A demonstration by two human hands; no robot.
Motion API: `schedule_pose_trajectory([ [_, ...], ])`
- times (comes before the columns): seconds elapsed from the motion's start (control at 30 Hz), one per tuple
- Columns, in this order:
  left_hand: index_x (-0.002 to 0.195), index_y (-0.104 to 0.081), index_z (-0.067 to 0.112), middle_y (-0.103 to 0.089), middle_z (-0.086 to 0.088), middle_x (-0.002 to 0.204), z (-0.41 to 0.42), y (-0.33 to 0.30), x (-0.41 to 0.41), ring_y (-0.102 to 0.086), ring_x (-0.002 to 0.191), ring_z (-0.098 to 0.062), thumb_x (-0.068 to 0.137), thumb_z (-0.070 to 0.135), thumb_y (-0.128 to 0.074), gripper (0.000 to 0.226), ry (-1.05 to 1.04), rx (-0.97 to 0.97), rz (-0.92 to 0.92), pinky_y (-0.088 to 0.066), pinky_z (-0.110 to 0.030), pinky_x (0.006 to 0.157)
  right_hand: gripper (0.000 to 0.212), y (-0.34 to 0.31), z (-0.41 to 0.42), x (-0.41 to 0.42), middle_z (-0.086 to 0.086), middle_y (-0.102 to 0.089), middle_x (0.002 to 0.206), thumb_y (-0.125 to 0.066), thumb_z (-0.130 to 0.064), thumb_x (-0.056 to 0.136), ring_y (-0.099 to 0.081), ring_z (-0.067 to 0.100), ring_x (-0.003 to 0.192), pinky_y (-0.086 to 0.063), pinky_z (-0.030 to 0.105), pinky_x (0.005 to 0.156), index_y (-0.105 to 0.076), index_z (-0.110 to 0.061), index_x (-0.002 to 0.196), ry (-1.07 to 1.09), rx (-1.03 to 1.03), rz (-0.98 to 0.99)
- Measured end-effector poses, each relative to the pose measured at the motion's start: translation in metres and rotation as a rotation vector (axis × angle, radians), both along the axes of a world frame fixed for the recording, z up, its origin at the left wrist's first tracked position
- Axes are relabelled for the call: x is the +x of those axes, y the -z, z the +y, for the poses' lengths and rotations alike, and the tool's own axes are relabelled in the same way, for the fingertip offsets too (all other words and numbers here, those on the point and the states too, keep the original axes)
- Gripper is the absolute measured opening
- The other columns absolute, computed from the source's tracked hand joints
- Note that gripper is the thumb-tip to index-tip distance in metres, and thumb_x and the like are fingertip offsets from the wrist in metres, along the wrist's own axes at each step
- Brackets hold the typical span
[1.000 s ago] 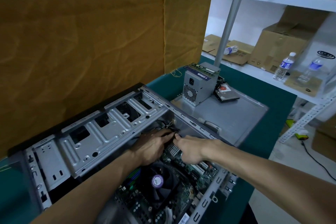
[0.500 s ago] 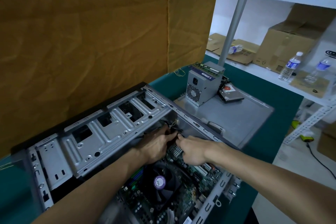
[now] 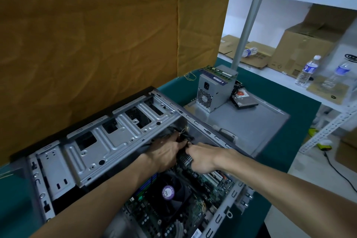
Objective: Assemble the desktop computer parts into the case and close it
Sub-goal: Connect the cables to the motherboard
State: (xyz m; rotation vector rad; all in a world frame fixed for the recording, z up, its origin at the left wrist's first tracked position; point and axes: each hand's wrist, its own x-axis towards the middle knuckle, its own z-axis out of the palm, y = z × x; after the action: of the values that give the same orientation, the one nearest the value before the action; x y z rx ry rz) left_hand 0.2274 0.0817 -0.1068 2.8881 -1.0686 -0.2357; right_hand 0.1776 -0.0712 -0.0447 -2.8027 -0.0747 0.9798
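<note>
Deep inside the open grey steel computer case [image 3: 108, 147], lying on its side with its long axis running from near left to far right, left hand [image 3: 164, 153] and right hand [image 3: 202, 157] apparently pinch thin black cables [image 3: 186, 137]; tugging could unseat a connector.
</note>
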Motion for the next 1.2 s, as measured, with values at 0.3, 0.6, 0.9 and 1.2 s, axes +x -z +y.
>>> schedule_pose_trajectory([
  [0.3,0.157,-0.026,0.038,-0.033,-0.008,0.138,0.001,-0.001,-0.001,-0.052,0.110,-0.033,0.094,0.003,-0.050,0.076,-0.056,0.027,0.034,-0.036,-0.034,0.072,0.071,0.007,0.000,0.000,0.011,-0.014,0.170,-0.044,-0.010,0.090,-0.024,0.031,0.154,-0.029,0.044,0.123,-0.027,-0.006,0.159,-0.033,-0.002,-0.005],
  [0.6,0.158,-0.026,0.034,-0.034,-0.010,0.141,-0.003,-0.011,-0.007,-0.050,0.118,-0.035,0.093,0.002,-0.049,0.076,-0.048,0.084,0.038,-0.042,-0.038,0.081,0.059,0.000,0.001,-0.002,0.014,-0.023,0.167,-0.044,-0.007,0.091,-0.035,0.033,0.148,-0.037,0.047,0.119,-0.041,-0.002,0.150,-0.016,0.006,0.021],
  [0.9,0.157,-0.030,0.039,-0.040,-0.007,0.131,0.000,-0.009,-0.001,-0.055,0.107,-0.032,0.094,0.002,-0.047,0.075,-0.038,0.026,0.077,-0.047,-0.039,0.078,0.034,-0.007,0.006,-0.004,0.017,-0.059,0.128,-0.047,-0.009,0.091,-0.060,0.032,0.115,-0.050,0.036,0.093,-0.061,-0.002,0.121,-0.040,0.025,-0.015],
  [1.2,0.128,-0.062,0.014,-0.068,-0.005,0.104,0.009,0.000,-0.001,-0.066,0.083,-0.014,0.091,-0.007,-0.042,0.047,-0.291,-0.636,0.425,-0.055,-0.026,0.068,0.045,-0.007,0.003,-0.009,0.006,-0.058,0.084,-0.050,-0.005,0.098,-0.059,0.018,0.062,-0.039,0.031,0.046,-0.032,-0.010,0.139,0.084,0.183,-0.331],
])
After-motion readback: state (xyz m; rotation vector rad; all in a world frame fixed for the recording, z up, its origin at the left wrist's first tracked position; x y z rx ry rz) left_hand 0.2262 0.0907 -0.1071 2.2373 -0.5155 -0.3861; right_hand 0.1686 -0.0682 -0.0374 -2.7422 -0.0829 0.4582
